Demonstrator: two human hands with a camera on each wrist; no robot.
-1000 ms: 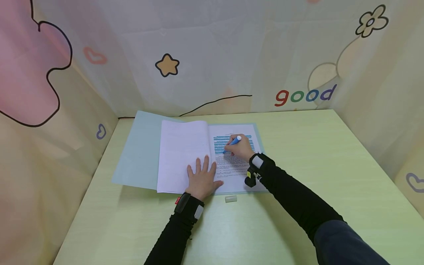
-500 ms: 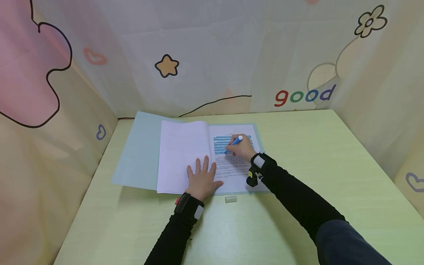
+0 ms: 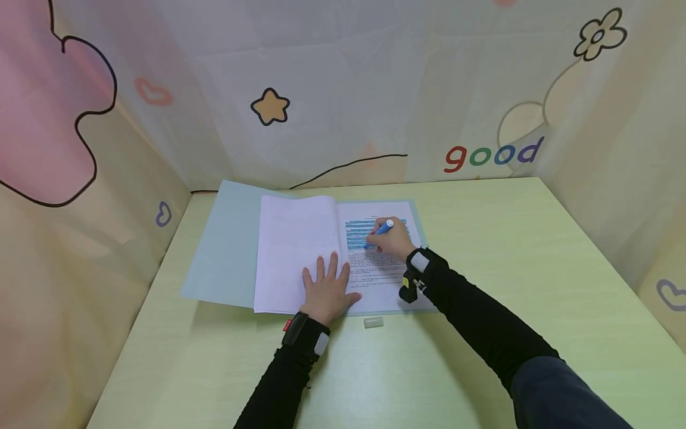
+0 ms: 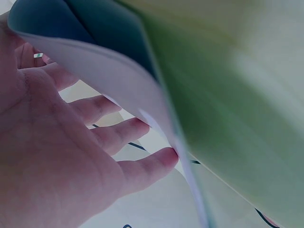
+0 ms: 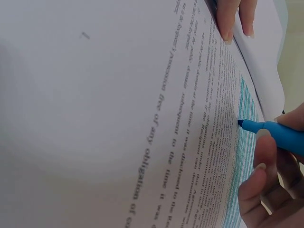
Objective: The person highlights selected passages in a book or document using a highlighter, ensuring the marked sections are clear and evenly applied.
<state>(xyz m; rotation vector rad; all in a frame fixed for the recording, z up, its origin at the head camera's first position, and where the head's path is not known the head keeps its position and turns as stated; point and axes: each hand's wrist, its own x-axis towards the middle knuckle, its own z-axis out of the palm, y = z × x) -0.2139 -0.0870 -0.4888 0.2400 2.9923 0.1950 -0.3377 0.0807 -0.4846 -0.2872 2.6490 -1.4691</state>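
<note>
An open document folder with a light blue cover [image 3: 220, 250] lies on the table. My left hand [image 3: 328, 293] rests with spread fingers on its blank left page [image 3: 295, 238], thumb reaching over the fold. In the left wrist view, fingers [image 4: 147, 173] meet the page edge. My right hand [image 3: 393, 239] pinches a blue marker [image 3: 384, 227] over the printed right page [image 3: 375, 298]. Blue strokes [image 5: 247, 114] cover the upper lines of text. In the right wrist view the dark marker tip [image 5: 241, 123] is right at the lower edge of those strokes.
A small pale grey piece [image 3: 373, 322] lies on the table just in front of the folder. The light green table [image 3: 509, 238] extends on both sides. Behind it hangs a printed curtain [image 3: 348, 89] with a star and the word "good".
My right hand has shifted slightly to the right with the marker, its tip staying near the last coloured line. The left hand has stayed in place.
</note>
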